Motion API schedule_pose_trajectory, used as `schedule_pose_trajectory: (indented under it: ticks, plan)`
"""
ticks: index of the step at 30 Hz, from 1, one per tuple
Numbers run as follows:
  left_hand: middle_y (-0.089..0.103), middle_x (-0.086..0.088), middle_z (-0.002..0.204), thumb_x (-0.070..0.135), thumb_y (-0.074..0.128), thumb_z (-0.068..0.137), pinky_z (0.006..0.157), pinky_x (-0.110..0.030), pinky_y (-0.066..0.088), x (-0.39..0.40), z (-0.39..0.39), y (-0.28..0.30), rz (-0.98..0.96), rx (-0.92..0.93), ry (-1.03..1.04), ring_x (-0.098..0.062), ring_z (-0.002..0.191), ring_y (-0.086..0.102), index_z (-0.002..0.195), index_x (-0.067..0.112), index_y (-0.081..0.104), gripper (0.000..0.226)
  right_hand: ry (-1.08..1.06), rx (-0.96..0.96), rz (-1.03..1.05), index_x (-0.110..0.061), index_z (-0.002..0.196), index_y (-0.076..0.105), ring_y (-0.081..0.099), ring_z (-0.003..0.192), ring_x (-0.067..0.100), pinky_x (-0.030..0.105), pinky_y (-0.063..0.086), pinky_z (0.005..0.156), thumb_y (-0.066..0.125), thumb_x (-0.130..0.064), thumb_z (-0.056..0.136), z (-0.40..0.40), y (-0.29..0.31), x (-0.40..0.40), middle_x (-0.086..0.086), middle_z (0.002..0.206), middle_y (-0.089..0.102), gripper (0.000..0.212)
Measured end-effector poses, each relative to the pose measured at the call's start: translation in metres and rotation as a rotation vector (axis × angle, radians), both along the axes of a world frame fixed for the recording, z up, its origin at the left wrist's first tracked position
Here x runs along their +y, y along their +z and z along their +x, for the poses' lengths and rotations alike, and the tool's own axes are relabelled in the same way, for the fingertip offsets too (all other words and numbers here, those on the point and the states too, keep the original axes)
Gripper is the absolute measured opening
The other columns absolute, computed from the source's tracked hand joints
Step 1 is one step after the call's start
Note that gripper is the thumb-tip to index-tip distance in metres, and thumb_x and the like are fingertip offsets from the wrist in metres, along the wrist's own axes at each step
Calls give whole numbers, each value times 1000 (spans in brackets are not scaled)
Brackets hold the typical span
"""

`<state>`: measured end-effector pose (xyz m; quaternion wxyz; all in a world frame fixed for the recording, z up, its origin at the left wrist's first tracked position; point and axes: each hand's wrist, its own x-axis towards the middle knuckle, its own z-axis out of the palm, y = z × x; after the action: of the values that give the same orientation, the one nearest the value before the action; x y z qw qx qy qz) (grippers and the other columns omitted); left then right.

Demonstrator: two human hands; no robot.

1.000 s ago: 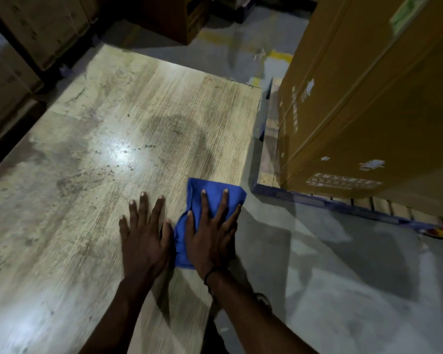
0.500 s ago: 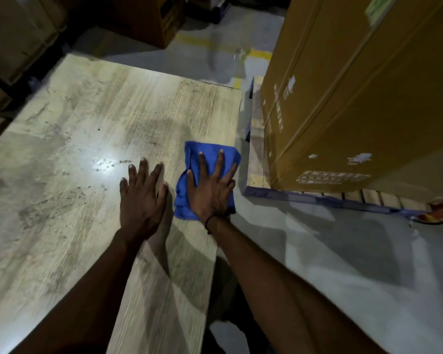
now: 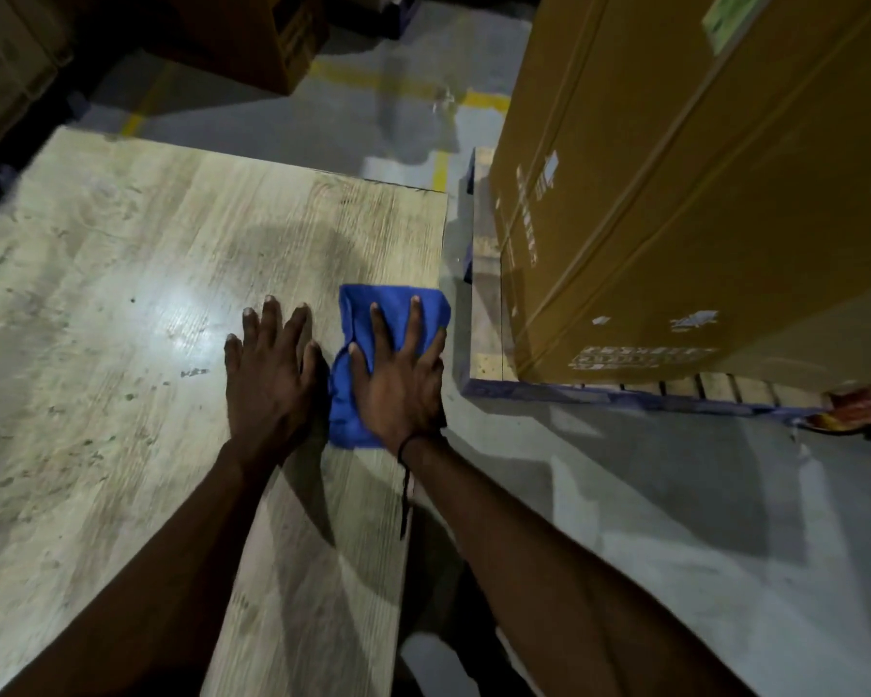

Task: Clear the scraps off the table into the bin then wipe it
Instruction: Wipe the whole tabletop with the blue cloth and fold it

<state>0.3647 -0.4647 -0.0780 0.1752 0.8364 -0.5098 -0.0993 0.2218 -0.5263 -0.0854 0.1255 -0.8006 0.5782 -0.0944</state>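
A pale, stained wooden table (image 3: 122, 304) fills the left of the head view. A blue cloth (image 3: 358, 314) lies at the table's right edge. My right hand (image 3: 403, 384) presses flat on the cloth with straight, spread fingers. My left hand (image 3: 272, 379) rests flat on the bare tabletop just left of the cloth, fingers straight. Small dark specks and smears mark the wood left of my hands. No bin shows in the frame.
A large brown cardboard box (image 3: 700, 193) stands on a wooden pallet with a blue edge (image 3: 574, 389) close to the table's right side. Grey concrete floor (image 3: 675, 520) lies between them. More boxes (image 3: 252, 37) stand at the back.
Both hands have slid forward along the table's right edge, away from me. The cloth went with my right hand. The camera has swung with them.
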Motion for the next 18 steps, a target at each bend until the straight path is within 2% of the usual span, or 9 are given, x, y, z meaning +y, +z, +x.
schedule_pose_trajectory:
  ticks: [3, 6, 9, 12, 14, 16, 18]
  plan:
    - [26, -18, 171, 44, 27, 106, 123, -63, 20, -21, 6, -3, 5, -23, -24, -44, 158, 21, 162, 19, 38, 63, 20, -51, 60, -34, 166, 16, 3, 155, 54, 60, 35, 114, 29, -58, 108, 10, 0, -52, 13, 174, -6, 64]
    - [29, -19, 169, 44, 28, 106, 121, -64, 23, -39, 12, -4, 13, -44, -42, -45, 156, 24, 161, 19, 39, 62, 29, -38, 74, -34, 166, 14, -3, 156, 54, 61, 35, 115, 29, -58, 108, 14, 1, -65, 12, 174, -8, 65]
    - [30, -19, 168, 43, 30, 105, 119, -65, 25, -57, 14, -4, 18, -52, -56, -45, 155, 25, 159, 19, 40, 60, 51, 3, 12, -34, 167, 11, 0, 156, 54, 59, 37, 115, 21, -59, 107, 5, 1, -30, 13, 175, -4, 66]
    - [30, -18, 168, 37, 36, 108, 121, -65, 22, -76, 15, -6, 7, -52, -41, -44, 156, 23, 158, 21, 39, 53, 66, -100, -1, -32, 166, 18, 2, 157, 51, 61, 41, 114, 26, -61, 107, -12, -4, 19, 10, 175, 2, 66]
    - [30, -18, 168, 32, 40, 110, 122, -65, 22, -88, 15, -7, -13, -46, -20, -44, 157, 22, 158, 22, 40, 50, 70, -60, -21, -32, 166, 20, 7, 157, 50, 58, 46, 111, 26, -63, 107, -19, -6, 38, 10, 175, 5, 67]
    - [30, -17, 169, 31, 42, 110, 122, -65, 21, -100, 18, -7, -18, -43, -11, -44, 157, 21, 158, 22, 40, 49, 65, -37, -25, -33, 166, 20, 11, 157, 50, 56, 49, 108, 25, -64, 106, -17, -6, 33, 10, 175, 7, 67]
    - [30, -17, 168, 31, 42, 110, 122, -65, 21, -111, 26, -7, -11, -48, -13, -44, 157, 21, 158, 22, 41, 48, 71, -98, -16, -33, 165, 22, 9, 157, 50, 59, 48, 110, 26, -62, 107, -11, -7, 9, 10, 175, 5, 65]
